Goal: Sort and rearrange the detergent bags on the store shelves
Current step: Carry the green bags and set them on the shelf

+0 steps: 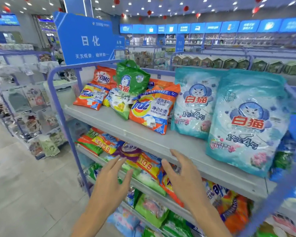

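The top shelf (143, 134) holds two tall teal detergent bags (246, 124) (193, 103) upright at the right. Left of them lie orange Tide bags (152, 110) (91, 96), an orange OMO bag (103, 77) and a green bag (132, 77) leaning in a loose heap. The shelf below holds mixed orange, green, yellow and purple bags (132, 153). My left hand (109, 182) and my right hand (183, 177) hover in front of the top shelf's edge, fingers spread, holding nothing.
A blue shelf frame post (65, 127) stands at the left corner, with a blue sign (85, 40) above. The aisle floor (24, 185) lies to the left beside another rack (24, 103). Lower shelves carry more bags (229, 206).
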A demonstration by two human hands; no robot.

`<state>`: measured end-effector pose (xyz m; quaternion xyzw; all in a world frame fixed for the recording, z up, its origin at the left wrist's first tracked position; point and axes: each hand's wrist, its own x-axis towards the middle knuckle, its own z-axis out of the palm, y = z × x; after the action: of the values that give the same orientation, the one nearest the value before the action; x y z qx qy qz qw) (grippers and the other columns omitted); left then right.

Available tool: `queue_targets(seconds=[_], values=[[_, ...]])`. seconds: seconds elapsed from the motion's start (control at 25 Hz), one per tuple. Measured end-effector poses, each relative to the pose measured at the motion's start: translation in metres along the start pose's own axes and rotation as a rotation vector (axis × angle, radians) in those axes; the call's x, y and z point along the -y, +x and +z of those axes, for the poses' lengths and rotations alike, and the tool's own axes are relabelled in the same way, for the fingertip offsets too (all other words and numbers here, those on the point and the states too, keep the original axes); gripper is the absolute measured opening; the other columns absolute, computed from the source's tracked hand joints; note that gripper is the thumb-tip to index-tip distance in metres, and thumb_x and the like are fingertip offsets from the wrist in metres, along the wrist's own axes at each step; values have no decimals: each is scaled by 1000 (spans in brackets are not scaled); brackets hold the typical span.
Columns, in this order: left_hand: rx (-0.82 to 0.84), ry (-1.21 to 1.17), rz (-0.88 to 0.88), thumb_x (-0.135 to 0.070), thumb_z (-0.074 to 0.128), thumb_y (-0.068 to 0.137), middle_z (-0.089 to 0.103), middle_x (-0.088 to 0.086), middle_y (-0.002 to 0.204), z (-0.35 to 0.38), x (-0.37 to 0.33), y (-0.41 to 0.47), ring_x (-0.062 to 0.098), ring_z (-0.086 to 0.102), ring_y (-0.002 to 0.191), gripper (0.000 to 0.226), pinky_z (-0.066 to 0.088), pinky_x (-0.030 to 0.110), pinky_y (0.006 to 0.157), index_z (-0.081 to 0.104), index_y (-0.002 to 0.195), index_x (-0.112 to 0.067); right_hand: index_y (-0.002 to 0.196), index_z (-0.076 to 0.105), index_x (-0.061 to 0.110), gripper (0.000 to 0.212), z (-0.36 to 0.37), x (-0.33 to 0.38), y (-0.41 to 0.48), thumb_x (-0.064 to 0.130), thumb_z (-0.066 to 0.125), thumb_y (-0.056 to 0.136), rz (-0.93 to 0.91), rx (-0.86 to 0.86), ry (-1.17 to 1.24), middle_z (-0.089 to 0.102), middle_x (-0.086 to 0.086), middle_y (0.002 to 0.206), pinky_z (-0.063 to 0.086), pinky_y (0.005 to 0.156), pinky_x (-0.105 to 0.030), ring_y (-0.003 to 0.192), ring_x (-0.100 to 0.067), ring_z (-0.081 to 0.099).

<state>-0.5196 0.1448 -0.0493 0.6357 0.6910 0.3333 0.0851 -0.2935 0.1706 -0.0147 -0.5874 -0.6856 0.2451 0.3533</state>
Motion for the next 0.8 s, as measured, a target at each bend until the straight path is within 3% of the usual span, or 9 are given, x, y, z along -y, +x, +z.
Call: queue_targets(seconds=[0.28,0.52,0.6,0.68,0.8], values=[[18,-64,116,-48,55,98,43,-6,155,0,62,121,10,33,146,54,21,22,118,51,146,-24,145,53,30,53,76,44,98,52,58,96,-35,-104,-28,54,10,147,34,115,-31,138,-10,45],[12,-64,209,-43,60,97,49,2,152,-38,148,237,23,41,143,48,33,40,120,58,140,-20,150,47,20,63,163,96,194,51,60,97,127,-88,30,51,4,151,37,113,-34,138,-15,47],[33,-70,221,-40,62,97,52,5,149,-45,168,284,25,44,141,49,32,38,118,59,139,-16,143,53,16,57,187,115,225,49,60,97,213,-73,85,58,3,135,41,103,-34,124,-17,54],[52,-92,222,-44,60,95,56,9,144,-49,178,332,27,49,136,56,32,30,112,57,140,-11,122,61,13,45,206,131,254,51,60,97,297,-71,106,64,4,111,44,86,-35,103,-19,57],[173,-151,149,-43,60,98,55,11,145,-46,179,396,28,49,135,62,33,32,107,46,147,-7,113,53,8,55,228,144,292,58,62,92,459,-134,109,62,3,98,41,77,-35,100,-27,61]])
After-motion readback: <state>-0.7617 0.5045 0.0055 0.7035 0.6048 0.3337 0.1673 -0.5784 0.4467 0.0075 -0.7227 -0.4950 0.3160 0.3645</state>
